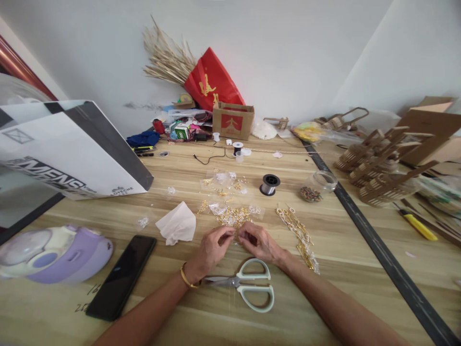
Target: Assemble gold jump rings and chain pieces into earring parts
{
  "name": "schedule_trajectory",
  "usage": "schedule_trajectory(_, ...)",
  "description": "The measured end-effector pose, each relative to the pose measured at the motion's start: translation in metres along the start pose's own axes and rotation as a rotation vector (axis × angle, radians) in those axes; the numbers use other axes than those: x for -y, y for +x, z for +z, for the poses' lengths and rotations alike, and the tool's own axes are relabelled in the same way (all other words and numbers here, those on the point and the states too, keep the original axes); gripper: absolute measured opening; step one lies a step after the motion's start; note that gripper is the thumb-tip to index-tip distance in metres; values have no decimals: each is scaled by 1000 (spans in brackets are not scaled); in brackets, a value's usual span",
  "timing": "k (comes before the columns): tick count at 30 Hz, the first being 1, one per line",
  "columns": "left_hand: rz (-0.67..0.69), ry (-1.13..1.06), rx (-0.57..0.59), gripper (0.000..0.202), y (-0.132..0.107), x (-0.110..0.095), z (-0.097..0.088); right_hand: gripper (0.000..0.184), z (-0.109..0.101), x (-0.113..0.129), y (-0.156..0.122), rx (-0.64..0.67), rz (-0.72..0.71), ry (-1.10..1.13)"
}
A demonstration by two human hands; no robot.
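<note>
My left hand (pixel 216 244) and my right hand (pixel 260 240) meet at the near edge of a pile of gold and clear beads (pixel 235 216). The fingertips of both are pinched close together; whatever lies between them is too small to make out. A gold bangle (pixel 188 278) circles my left wrist. Just below the hands lie scissors (pixel 254 282) with pale green handles, their blades pointing left under the left wrist. Finished-looking strands of gold and clear beads (pixel 298 236) lie beside my right hand. A crumpled white tissue (pixel 177 224) is left of my left hand.
A spool of wire (pixel 270 184) and a glass jar of dark beads (pixel 317 186) stand beyond the hands. A black phone (pixel 121 278) and a purple-and-white device (pixel 59 253) are at left. Small woven baskets (pixel 382 168) and a yellow cutter (pixel 419 226) sit at right.
</note>
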State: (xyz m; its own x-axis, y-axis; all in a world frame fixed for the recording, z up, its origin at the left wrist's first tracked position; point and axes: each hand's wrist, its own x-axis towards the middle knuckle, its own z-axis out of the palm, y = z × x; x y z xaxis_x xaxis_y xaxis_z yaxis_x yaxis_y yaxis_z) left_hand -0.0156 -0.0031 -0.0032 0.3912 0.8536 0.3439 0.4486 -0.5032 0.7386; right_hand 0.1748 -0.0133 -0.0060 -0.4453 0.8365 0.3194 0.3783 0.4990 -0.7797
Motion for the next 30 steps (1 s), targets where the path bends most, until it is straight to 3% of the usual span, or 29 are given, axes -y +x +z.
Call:
schedule_trajectory(9,-52,-146,-18,14,3,-7,-2,21,3,-6,-3,-46,-9,36)
schedule_trajectory(15,-67,-159,6,14,3,-6,0,10,4,-7,-3,-19,-41,11)
schedule_trajectory(22,-80,-168,-8,13,3,-4,0,13,4,-4,-2,7,-123,-50)
schedule_trajectory(30,-46,-30,-127,12,9,0,-9,15,2,-2,-1,-17,-87,-172)
